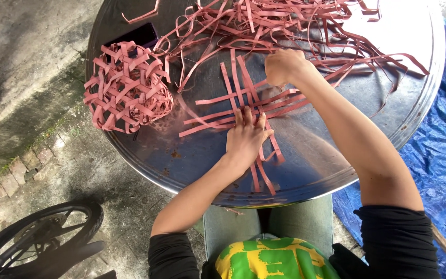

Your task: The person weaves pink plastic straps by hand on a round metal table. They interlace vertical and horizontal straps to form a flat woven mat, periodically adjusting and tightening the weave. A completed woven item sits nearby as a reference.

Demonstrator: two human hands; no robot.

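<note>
A round metal table (388,119) carried everything. A loose pile of pink strips (295,26) lay along its far edge, and a woven ball (127,88) sat at its left edge. Near the middle lay a flat lattice of crossed strips (243,106). The left hand (246,139) pressed flat on it, fingers spread. The right hand (284,66) was closed, pinching a strip at the lattice's far side

Flat lattice of dusty-pink plastic strips (243,106), crossed approx. at right angles, lies mid-table: three or so run lengthwise, several w/ slight slant across. Strip ends splay loose at every side, unwoven. Centre crossings hidden, so over/under pattern there can't be read; probably only partly interlaced.
</note>
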